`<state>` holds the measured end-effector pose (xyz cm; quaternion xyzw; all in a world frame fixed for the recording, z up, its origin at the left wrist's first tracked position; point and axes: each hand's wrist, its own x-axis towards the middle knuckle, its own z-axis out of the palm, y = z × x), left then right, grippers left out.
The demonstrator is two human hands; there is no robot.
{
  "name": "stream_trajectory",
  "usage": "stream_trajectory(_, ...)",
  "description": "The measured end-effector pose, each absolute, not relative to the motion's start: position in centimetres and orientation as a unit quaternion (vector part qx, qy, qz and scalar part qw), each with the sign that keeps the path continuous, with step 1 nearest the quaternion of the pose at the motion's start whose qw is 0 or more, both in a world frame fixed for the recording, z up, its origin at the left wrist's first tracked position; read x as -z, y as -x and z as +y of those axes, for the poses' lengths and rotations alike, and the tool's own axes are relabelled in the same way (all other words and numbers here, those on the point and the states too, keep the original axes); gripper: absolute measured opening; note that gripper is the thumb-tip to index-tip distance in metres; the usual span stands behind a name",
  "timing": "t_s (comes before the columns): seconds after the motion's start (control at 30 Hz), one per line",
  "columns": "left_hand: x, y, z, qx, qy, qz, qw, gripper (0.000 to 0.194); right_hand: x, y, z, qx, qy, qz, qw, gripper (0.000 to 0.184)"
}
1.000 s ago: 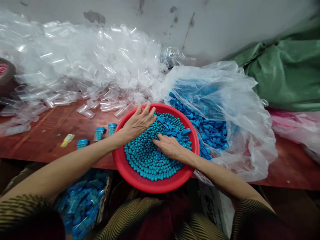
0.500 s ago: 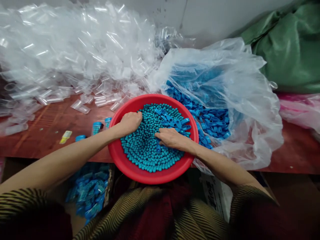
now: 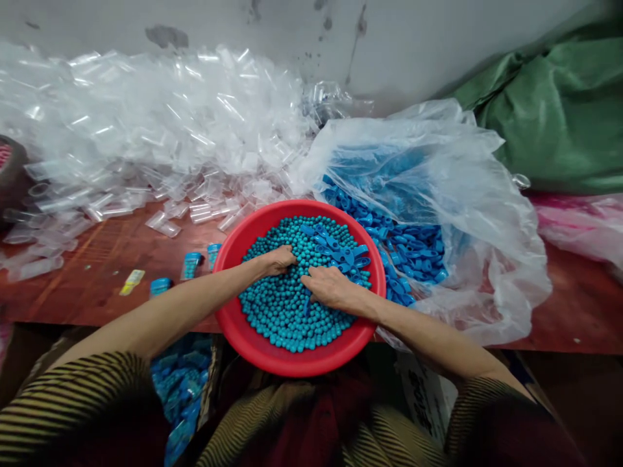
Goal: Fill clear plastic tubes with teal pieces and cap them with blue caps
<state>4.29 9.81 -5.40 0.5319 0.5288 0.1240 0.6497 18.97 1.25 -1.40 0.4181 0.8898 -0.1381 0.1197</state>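
Observation:
A red basin [image 3: 302, 366] holds a bed of small teal balls [image 3: 287, 331]. My left hand [image 3: 280, 260] is over the balls at the basin's middle left, its fingers closed; whatever is in them is hidden. My right hand [image 3: 328, 285] reaches in from the right with its fingers curled together. A small blue plastic piece [image 3: 306, 305] shows just under its fingertips and seems pinched there. Several more blue pieces with round holes, shaped like small handled caps [image 3: 343, 253], lie on the balls behind my right hand.
Clear plastic tubes [image 3: 195, 130] are heaped at the back left. A clear bag [image 3: 496, 272] of blue pieces lies right of the basin. Filled blue-capped tubes [image 3: 191, 264] and a yellow-white packet [image 3: 132, 282] are on the red table [image 3: 97, 285]. Below the edge, a box holds filled tubes [image 3: 182, 389].
My left hand has moved right and inward from the basin's left rim, nearer my right hand. My right hand stays nearly in place. The whole view has shifted slightly, showing more wall.

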Motion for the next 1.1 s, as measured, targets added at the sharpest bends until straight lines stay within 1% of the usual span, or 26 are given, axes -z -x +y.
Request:
stream_trajectory(0.13,4.2,-3.5,9.6,-0.188,-0.487,0.464,0.715,0.025,1.5,-19.3,1.2,0.147,-0.406,0.897,0.095,0.02)
stream_trajectory(0.27,3.3,-2.3,9.3,-0.21,-0.432,0.435,0.762,0.035,1.0,-19.1,1.6,0.196,-0.393,0.89,0.122,0.016)
stream_trajectory(0.37,2.7,-1.7,8.7,-0.233,-0.385,0.433,0.781,0.039,0.6,-19.3,1.9,0.211,-0.406,0.883,0.104,0.014)
stream_trajectory(0.47,2.2,-1.3,8.1,-0.255,-0.379,0.447,0.769,0.039,0.8,-20.0,2.3,0.243,-0.421,0.873,0.044,0.015)
stream_trajectory(0.63,1.5,-0.9,7.1,-0.232,-0.388,0.471,0.758,0.044,1.5,-21.4,3.3,0.28,-0.456,0.841,-0.08,0.021)
stream_trajectory(0.77,1.2,-1.4,5.7,-0.259,-0.391,0.464,0.751,0.055,1.4,-21.3,4.1,0.308,-0.483,0.804,-0.161,0.026)
stream_trajectory(0.8,1.2,-1.6,5.2,-0.261,-0.393,0.465,0.749,0.054,1.4,-21.2,4.3,0.323,-0.488,0.79,-0.182,0.027)
stream_trajectory(0.87,1.2,-2.2,4.5,-0.266,-0.396,0.469,0.743,0.046,1.4,-20.7,4.5,0.363,-0.496,0.758,-0.219,0.026)
stream_trajectory(0.93,1.3,-2.7,3.9,-0.276,-0.398,0.474,0.735,0.039,1.5,-20.4,4.6,0.424,-0.505,0.709,-0.251,0.025)
stream_trajectory(1.03,1.4,-3.0,3.7,-0.281,-0.401,0.482,0.727,0.038,1.6,-20.5,4.6,0.541,-0.516,0.603,-0.279,0.027)
stream_trajectory(1.1,1.3,-2.9,3.8,-0.27,-0.427,0.496,0.706,0.036,1.5,-20.7,4.7,0.573,-0.522,0.56,-0.293,0.025)
